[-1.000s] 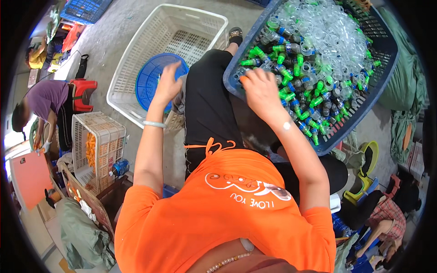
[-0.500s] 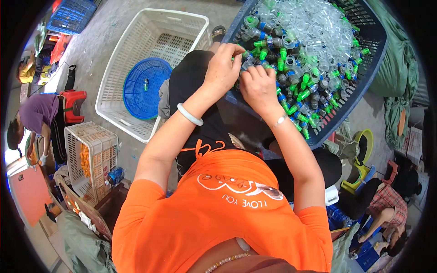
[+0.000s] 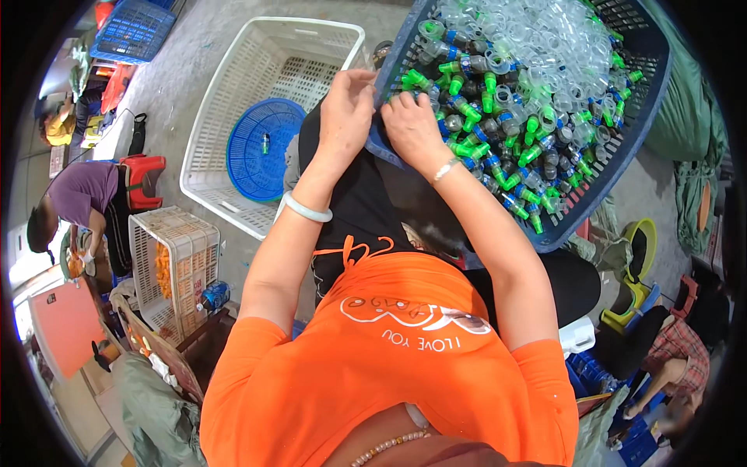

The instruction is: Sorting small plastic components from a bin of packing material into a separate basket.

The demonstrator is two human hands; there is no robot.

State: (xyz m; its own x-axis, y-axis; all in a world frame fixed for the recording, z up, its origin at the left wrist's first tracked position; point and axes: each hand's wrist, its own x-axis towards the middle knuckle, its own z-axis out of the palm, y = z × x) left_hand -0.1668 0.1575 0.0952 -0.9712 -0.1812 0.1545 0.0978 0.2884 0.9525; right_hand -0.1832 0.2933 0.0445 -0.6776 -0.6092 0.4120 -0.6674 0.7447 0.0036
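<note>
A large dark blue crate point(image 3: 556, 233) at the upper right holds a heap of clear plastic cup-like pieces point(image 3: 537, 39) and small dark bottle-like pieces with bright green tips point(image 3: 490, 128). At the crate's left edge, my left hand point(image 3: 348, 109) is closed, thumb and fingers drawn together. My right hand point(image 3: 412, 128) is closed too, its fingers curled down by the crate's near left rim, close to the green-tipped pieces. Whatever either hand grips is hidden behind the fingers. A round blue basket point(image 3: 249, 179) holds one small green-and-dark piece point(image 3: 265, 144).
The blue basket rests inside a white perforated crate point(image 3: 204, 140) on my left. Further left are another pale crate point(image 3: 194, 265) with orange pieces and a bending person point(image 3: 85, 194) beside a red stool point(image 3: 144, 183). Another person point(image 3: 677, 350) sits at the far right.
Both hands have moved left, away from the heap to the dark blue crate's left edge. The view has shifted slightly, moving the surroundings a little to the right.
</note>
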